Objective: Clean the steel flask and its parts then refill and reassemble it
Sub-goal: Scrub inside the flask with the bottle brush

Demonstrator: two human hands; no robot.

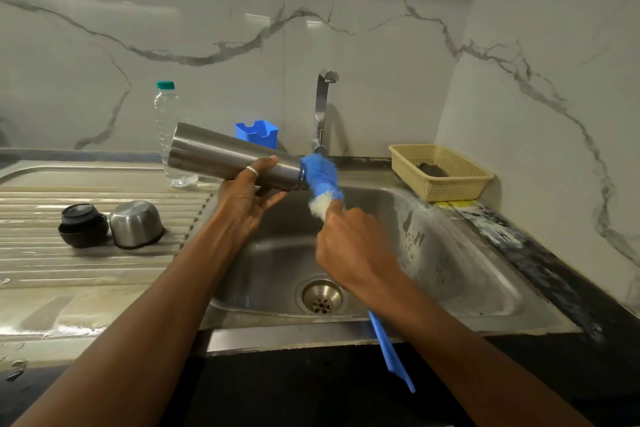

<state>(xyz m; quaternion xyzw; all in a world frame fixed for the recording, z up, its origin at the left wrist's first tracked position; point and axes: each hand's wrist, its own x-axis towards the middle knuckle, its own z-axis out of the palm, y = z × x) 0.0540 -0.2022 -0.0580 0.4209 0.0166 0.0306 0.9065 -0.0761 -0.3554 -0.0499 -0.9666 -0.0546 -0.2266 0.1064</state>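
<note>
White marble-veined tiles back a stainless steel sink (294, 334) set into a dark bench. At nine o'clock from the basin, on the ribbed steel drainboard (86, 274), a black plastic stopper (82, 226) lies touching a small steel cup-lid (136, 224) that is tipped on its side. Behind them, at about eleven o'clock, stands a clear plastic bottle with a green cap (167, 128).

The long cylindrical steel flask (221, 157) is held over the basin's left edge. It is nearly level, with its base toward ten o'clock and its mouth toward the tap. The left hand (244, 204) grips it from beneath near the mouth end, fingers wrapped round the barrel. A blue plastic holder (257, 133) sits against the wall at twelve, and the chrome tap (322, 104) is just right of it.

At the flask's mouth is the blue-and-white bristle head of a bottle brush (322, 177), mostly outside the opening as far as I can see. The right hand (349, 246) is clenched round its blue handle just below the bristles, and the handle's tail points to five o'clock. A cream plastic basket (450, 180) sits on the bench at two o'clock.

I'd say scrubbing the inside is the step in hand. To do it well, line the brush up with the flask's axis and move the grip further down the handle so the head can reach the bottom. Twist while pushing, and keep the mouth over the basin. Wet steel looks slippery, so the left hand should hold firm.
</note>
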